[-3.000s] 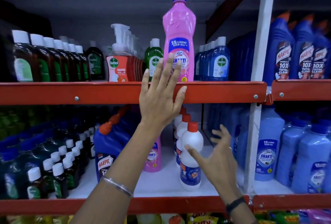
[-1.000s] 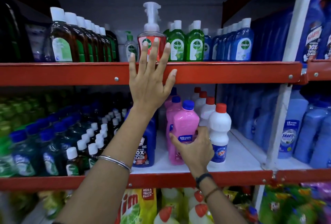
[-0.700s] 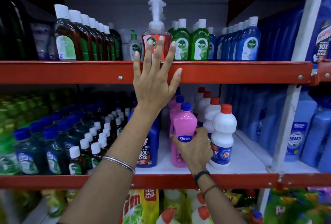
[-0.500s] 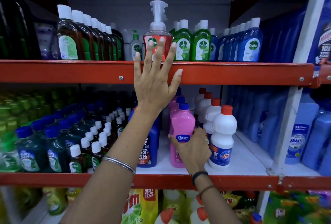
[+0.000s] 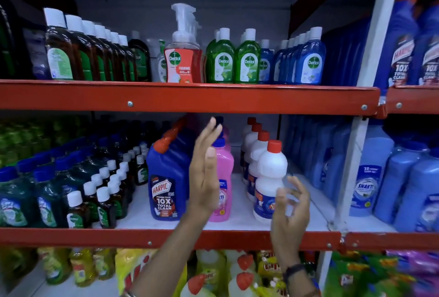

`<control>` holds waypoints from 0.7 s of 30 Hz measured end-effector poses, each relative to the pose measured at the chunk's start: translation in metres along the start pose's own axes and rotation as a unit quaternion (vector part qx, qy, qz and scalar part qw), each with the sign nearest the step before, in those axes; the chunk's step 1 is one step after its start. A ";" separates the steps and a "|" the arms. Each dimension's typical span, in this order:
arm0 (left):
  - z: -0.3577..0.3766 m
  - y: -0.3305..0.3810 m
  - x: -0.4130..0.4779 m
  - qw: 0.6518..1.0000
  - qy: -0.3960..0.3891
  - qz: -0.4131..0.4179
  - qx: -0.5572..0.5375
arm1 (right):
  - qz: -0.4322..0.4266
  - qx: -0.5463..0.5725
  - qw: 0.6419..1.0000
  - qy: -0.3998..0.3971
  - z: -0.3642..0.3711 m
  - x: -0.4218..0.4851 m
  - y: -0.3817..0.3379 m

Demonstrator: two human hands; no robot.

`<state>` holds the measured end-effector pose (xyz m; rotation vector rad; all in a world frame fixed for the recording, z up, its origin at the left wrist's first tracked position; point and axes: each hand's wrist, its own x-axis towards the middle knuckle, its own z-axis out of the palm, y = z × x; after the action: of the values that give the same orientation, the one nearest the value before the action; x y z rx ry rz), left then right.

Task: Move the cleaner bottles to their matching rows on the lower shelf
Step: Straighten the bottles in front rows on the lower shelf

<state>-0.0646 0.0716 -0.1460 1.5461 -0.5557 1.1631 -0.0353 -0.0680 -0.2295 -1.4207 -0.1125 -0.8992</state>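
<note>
A pink cleaner bottle (image 5: 224, 177) with a blue cap stands at the front of a pink row on the lower shelf (image 5: 166, 237). It sits between the blue Harpic row (image 5: 166, 187) and the white red-capped row (image 5: 269, 177). My left hand (image 5: 205, 173) hangs open in front of the pink bottle, fingers up, holding nothing. My right hand (image 5: 291, 211) is open in front of the front white bottle, fingers loosely curled, holding nothing.
The upper shelf rail (image 5: 190, 98) carries brown, green and blue Dettol bottles and a pump bottle (image 5: 183, 59). Small dark bottles (image 5: 102, 192) fill the lower left. A white upright post (image 5: 356, 142) separates blue bottles (image 5: 370, 173) on the right.
My left hand has dropped from the upper shelf rail to in front of the pink bottle. My right hand has let go of the pink bottle and drawn back to the right.
</note>
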 end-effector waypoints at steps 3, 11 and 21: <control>0.032 -0.017 -0.032 0.980 -0.005 -0.171 -0.106 | 0.132 0.077 0.984 -0.094 -0.017 0.030 0.013; 0.077 -0.042 -0.090 0.891 -0.043 -0.409 -0.191 | 0.419 0.298 0.833 -0.204 -0.035 0.056 0.037; 0.084 -0.048 -0.077 0.860 -0.003 -0.467 -0.207 | 0.404 0.306 0.804 -0.312 -0.038 0.061 0.045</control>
<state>-0.0245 -0.0069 -0.2321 1.1864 -0.0004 0.2552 0.0160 -0.1348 -0.2386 -0.9339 -0.2412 0.3355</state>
